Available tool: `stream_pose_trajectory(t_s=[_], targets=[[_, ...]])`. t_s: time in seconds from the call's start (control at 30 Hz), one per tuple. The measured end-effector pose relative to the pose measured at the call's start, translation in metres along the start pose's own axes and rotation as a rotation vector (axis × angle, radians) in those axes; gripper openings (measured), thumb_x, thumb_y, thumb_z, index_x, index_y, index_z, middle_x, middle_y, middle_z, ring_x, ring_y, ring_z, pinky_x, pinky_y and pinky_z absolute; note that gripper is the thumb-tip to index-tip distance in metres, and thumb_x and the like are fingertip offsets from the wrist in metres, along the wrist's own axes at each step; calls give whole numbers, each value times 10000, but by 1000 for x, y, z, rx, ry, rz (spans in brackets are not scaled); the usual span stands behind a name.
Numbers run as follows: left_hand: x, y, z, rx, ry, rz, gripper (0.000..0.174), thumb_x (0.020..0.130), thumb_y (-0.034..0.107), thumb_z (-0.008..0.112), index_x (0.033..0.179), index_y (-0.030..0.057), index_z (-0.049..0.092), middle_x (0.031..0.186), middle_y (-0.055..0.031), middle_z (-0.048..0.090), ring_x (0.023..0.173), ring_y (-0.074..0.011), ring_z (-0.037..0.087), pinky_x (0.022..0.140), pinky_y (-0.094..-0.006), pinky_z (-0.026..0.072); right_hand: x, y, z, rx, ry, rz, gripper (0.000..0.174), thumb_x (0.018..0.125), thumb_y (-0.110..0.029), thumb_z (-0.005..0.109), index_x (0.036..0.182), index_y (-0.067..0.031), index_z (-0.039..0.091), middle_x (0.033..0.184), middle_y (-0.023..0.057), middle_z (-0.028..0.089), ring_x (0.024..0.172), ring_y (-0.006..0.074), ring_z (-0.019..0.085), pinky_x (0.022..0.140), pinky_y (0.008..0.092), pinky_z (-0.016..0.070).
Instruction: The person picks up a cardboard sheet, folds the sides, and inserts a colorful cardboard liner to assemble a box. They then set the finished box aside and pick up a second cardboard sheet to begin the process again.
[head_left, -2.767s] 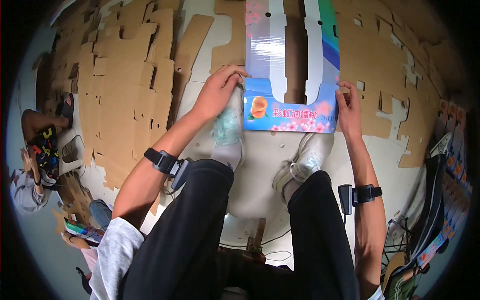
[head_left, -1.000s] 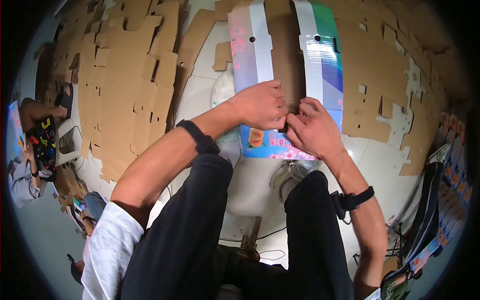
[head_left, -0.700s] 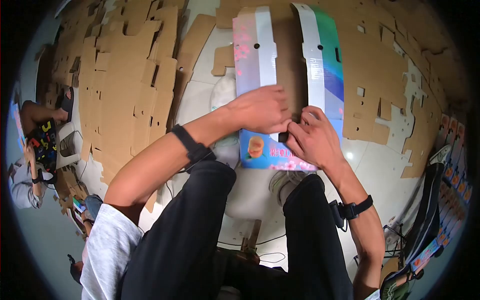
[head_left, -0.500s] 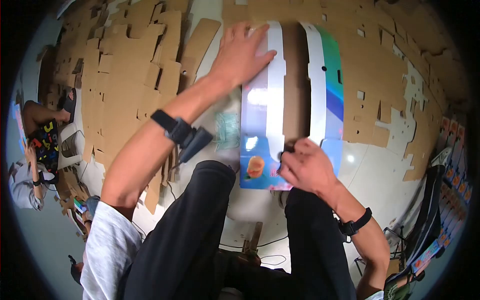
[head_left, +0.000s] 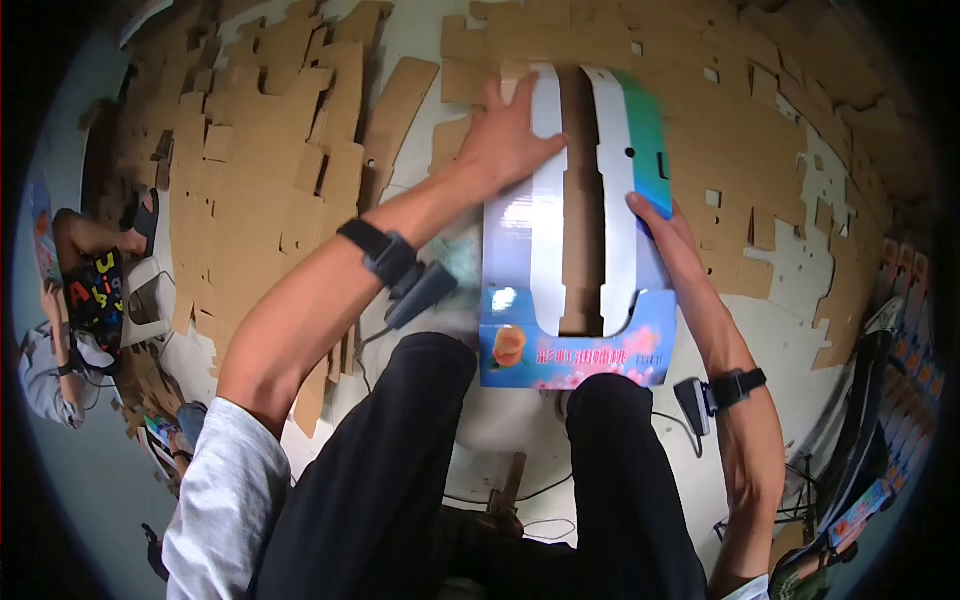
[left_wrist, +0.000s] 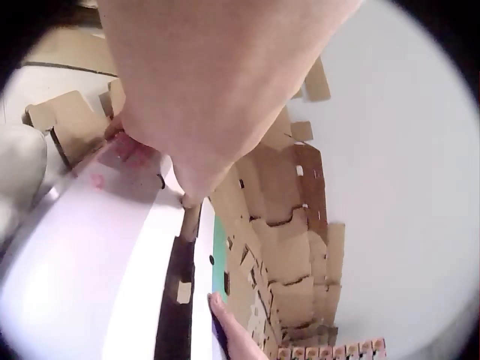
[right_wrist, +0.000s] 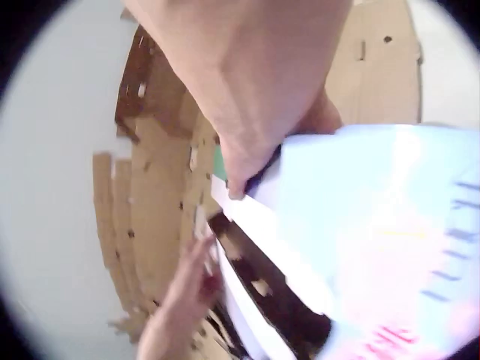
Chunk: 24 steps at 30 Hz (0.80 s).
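Note:
A printed cardboard fruit box (head_left: 510, 240) stands lengthwise before my knees. Peach and blossom artwork marks its blue front panel (head_left: 585, 360). White-edged top flaps (head_left: 620, 190) leave a long brown slot between them. My left hand (head_left: 505, 140) spreads over the far left flap, thumb at the slot-side edge and fingers toward the outer edge; the left wrist view shows this left hand (left_wrist: 180, 150) from behind. At the right side, my right hand (head_left: 672, 230) holds the box, thumb on top by the green panel. Its other fingers are mostly hidden in the right wrist view.
Flattened brown cardboard sheets (head_left: 265, 190) cover the floor on the left, with more sheets (head_left: 750, 170) on the right. Another person (head_left: 70, 330) sits at far left. Printed boxes (head_left: 905, 320) line the far right. A cable (head_left: 540, 490) lies below a stool seat (head_left: 510, 430).
The box has come closer to my knees. Both hands worked at its front slot; then my left hand went to the far left flap and my right hand to the right side.

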<state>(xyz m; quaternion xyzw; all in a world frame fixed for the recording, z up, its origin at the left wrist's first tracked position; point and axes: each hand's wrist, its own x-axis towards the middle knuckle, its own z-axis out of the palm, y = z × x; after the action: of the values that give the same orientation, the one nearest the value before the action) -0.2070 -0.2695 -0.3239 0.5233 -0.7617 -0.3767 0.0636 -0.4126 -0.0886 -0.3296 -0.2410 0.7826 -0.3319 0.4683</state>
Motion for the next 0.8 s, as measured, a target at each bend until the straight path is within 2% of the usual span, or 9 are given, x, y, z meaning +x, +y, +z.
stream_pose_trajectory(t_s=[0.03,0.13,0.17,0.27,0.3,0.4,0.43,0.6,0.8], targets=[[-10,5,-7,52,-13,28,848,881,489,752,1572,117,428,1629,-288,281,1396,-483,485,1148,-499,458,-9,-5,-3,26,50,39,775,854,-460,837,1389,36,574,1227,167,711,1094,239,685,966,360,529],[-27,14,-28,198,279,298,681,929,428,710,1519,146,517,1611,-232,342,1421,-492,425,1169,-518,425,-28,-13,-17,-17,81,-92,742,852,-419,837,1402,5,576,1217,149,710,1072,233,681,950,362,537],[-35,26,-36,176,391,363,597,938,358,715,1490,190,561,1583,-179,396,1406,-504,396,1167,-566,403,-37,-22,-19,36,103,-107,743,834,-361,853,1423,-17,557,1215,119,690,1057,230,669,954,368,535],[-40,48,-67,256,599,644,610,900,355,755,1476,249,586,1559,-144,417,1384,-555,366,1102,-625,448,-44,-26,-31,114,290,-355,750,811,-313,873,1414,-9,549,1217,100,663,1062,222,649,962,369,529],[-44,57,-77,240,622,687,711,812,278,830,1479,248,586,1538,-156,426,1342,-491,403,1157,-618,370,-45,-30,-35,145,347,-473,726,797,-289,887,1384,-11,562,1231,93,643,1078,216,634,966,361,523],[-59,75,-101,331,777,839,765,749,285,859,1469,264,599,1527,-142,427,1368,-482,372,1163,-572,362,-61,-58,-46,80,296,-470,724,779,-309,910,1346,-10,575,1203,91,653,1081,212,631,966,356,521],[-65,82,-104,330,805,811,744,711,302,863,1422,285,646,1513,-136,425,1340,-433,364,1100,-510,394,-64,-61,-48,10,295,-512,721,741,-304,949,1289,-2,590,1178,89,659,1067,205,635,945,352,529],[-75,79,-101,408,930,874,646,693,344,836,1327,340,713,1480,-128,449,1242,-323,366,992,-431,408,-72,-52,-50,100,181,-392,747,731,-198,975,1301,-1,533,1152,104,669,1009,203,654,911,346,546],[-70,70,-96,393,944,883,683,670,267,806,1339,355,701,1447,-122,500,1276,-310,386,1017,-404,388,-80,-67,-43,18,122,-318,723,757,-122,948,1314,-6,502,1166,113,666,1048,218,654,927,359,545]])
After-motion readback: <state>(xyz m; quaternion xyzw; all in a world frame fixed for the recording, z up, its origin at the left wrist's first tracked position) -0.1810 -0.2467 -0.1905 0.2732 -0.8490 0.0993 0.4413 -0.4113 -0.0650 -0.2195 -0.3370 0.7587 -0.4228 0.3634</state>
